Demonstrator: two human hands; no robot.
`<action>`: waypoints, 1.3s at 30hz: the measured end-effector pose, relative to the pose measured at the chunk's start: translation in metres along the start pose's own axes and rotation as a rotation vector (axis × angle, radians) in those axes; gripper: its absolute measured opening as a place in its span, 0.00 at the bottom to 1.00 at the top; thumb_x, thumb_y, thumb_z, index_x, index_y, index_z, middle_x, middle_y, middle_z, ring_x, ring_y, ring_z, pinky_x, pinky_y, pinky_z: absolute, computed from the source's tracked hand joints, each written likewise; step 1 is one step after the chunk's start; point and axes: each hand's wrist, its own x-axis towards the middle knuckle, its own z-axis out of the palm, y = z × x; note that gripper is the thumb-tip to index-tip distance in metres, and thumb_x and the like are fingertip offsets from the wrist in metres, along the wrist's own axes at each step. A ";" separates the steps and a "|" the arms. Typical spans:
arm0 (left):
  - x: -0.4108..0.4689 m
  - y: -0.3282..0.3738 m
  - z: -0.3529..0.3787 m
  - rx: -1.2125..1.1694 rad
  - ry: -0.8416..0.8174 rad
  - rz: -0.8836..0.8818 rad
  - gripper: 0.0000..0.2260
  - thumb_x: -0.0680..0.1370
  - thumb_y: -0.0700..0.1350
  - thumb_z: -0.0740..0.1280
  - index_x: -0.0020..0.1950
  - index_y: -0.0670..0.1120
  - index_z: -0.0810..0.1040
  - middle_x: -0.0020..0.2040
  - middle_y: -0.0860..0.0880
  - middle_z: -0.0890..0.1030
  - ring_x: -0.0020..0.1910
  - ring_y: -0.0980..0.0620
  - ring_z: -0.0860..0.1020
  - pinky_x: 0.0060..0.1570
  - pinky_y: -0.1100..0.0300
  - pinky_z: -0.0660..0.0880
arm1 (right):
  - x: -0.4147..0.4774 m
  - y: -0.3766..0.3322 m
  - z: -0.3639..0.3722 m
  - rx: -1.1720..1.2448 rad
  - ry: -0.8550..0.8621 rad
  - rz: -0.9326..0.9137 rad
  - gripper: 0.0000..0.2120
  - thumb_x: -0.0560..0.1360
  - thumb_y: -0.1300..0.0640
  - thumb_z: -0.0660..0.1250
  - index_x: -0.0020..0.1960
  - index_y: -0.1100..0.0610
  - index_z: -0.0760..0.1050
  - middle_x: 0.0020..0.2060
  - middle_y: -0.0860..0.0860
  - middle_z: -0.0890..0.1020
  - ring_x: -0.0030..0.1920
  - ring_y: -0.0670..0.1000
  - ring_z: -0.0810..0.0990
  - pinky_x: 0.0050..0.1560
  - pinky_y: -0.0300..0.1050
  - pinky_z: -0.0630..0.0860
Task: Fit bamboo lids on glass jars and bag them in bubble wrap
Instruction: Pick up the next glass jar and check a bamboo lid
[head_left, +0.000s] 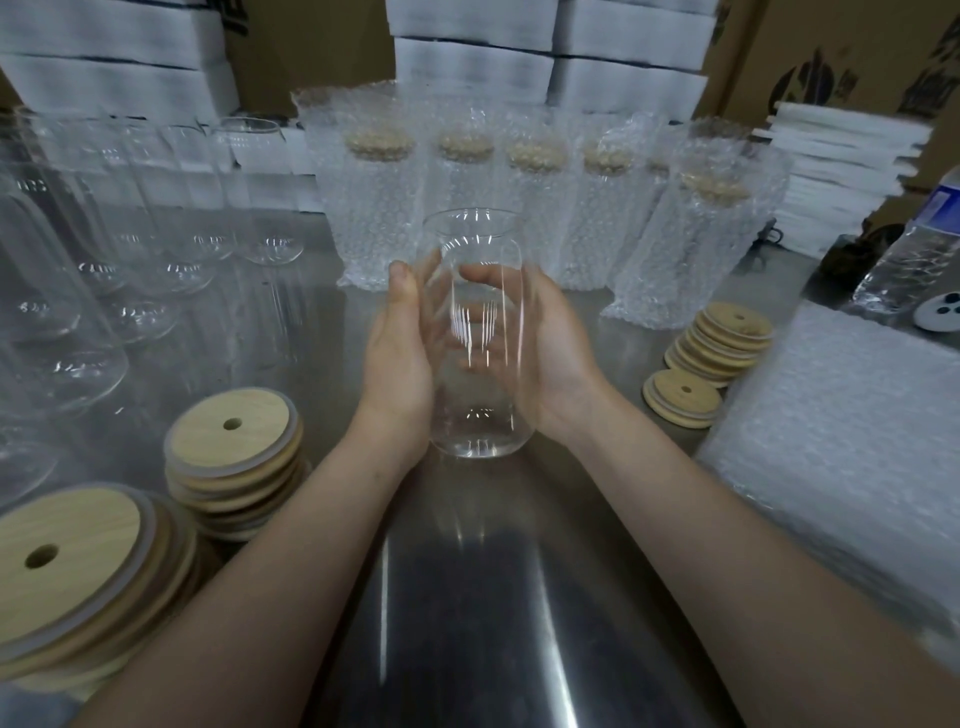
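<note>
Jar (478, 426), lidless and upright, mid-frame over the table (467, 597), gripped by left hand (397, 358) and right hand (543, 353), both curled round it.

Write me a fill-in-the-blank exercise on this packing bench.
The left hand and the right hand hold one glass jar that has no ____ on it.
The lidded jars at the back stand inside bags of ____.
Each bamboo lid in the near stacks has one round ____ through it.
Missing words: lid; bubble wrap; hole.
</note>
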 end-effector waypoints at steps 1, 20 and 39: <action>0.002 0.002 -0.003 0.028 0.010 0.005 0.19 0.85 0.54 0.49 0.66 0.48 0.74 0.56 0.51 0.84 0.58 0.51 0.81 0.63 0.46 0.75 | -0.001 0.001 0.001 0.022 -0.026 0.020 0.24 0.83 0.40 0.48 0.55 0.53 0.76 0.42 0.56 0.83 0.40 0.53 0.82 0.40 0.45 0.80; -0.010 -0.008 0.007 0.285 -0.003 0.201 0.19 0.79 0.63 0.56 0.59 0.52 0.74 0.52 0.55 0.80 0.47 0.60 0.82 0.41 0.67 0.76 | 0.000 0.010 0.010 -0.248 0.270 -0.356 0.21 0.81 0.42 0.46 0.54 0.48 0.75 0.36 0.56 0.84 0.33 0.56 0.83 0.38 0.52 0.81; -0.013 -0.001 0.007 0.273 0.048 0.280 0.15 0.77 0.62 0.56 0.46 0.55 0.78 0.45 0.45 0.84 0.41 0.47 0.85 0.32 0.59 0.78 | -0.005 -0.010 0.009 -0.231 0.141 -0.169 0.20 0.84 0.45 0.45 0.47 0.53 0.72 0.32 0.53 0.75 0.30 0.51 0.73 0.33 0.45 0.69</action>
